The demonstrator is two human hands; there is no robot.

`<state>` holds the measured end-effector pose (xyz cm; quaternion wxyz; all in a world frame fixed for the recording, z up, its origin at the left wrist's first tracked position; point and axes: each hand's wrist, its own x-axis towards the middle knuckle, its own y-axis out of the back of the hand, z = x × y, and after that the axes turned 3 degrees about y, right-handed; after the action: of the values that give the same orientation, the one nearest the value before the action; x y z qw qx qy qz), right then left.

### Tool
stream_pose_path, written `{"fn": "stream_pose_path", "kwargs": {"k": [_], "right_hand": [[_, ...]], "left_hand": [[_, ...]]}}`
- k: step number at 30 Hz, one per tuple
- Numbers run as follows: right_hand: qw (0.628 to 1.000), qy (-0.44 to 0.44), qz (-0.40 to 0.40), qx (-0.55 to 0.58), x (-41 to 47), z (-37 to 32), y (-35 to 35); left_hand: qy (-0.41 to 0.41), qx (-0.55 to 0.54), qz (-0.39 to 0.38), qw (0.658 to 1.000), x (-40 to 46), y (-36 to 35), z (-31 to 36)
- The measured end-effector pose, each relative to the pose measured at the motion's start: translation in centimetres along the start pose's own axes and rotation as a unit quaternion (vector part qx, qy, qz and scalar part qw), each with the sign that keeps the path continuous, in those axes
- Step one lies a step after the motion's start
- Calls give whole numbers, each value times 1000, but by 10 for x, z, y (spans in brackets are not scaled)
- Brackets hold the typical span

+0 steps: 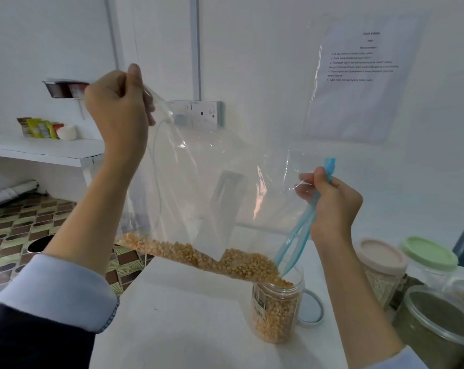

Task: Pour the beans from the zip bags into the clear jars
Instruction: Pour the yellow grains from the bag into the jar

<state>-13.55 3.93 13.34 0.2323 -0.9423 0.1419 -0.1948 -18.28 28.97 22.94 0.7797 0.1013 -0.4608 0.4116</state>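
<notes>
A large clear zip bag [212,187] hangs tilted over the white table. My left hand [119,107] grips its upper corner high on the left. My right hand [332,206] pinches the blue zip strip [300,230] at the bag's open end, lower on the right. Yellow beans [199,254] lie along the bag's bottom edge and spill from its low corner into an open clear jar [276,307], which is mostly full of yellow beans. The jar's lid [310,307] lies flat just behind it.
At the right stand closed jars: one with a pink lid [382,257], one with a green lid [427,254], and a clear-lidded tub [443,328] of dark grains. The white table [185,315] ends at the left above a patterned floor. A wall socket [199,114] is behind.
</notes>
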Motion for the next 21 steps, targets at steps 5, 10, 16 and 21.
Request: {"fn": "stream_pose_path", "kwargs": {"k": [5, 10, 16, 21], "right_hand": [[1000, -14, 13, 7, 3, 0, 0], [999, -17, 19, 32, 8, -2, -1], [999, -19, 27, 32, 12, -1, -1], [999, -20, 21, 34, 13, -1, -3]], "left_hand": [[3, -7, -14, 1000, -3, -7, 4], [12, -16, 7, 1000, 6, -6, 5], [9, -24, 8, 1000, 8, -12, 9], [3, -22, 8, 1000, 10, -14, 10]]}}
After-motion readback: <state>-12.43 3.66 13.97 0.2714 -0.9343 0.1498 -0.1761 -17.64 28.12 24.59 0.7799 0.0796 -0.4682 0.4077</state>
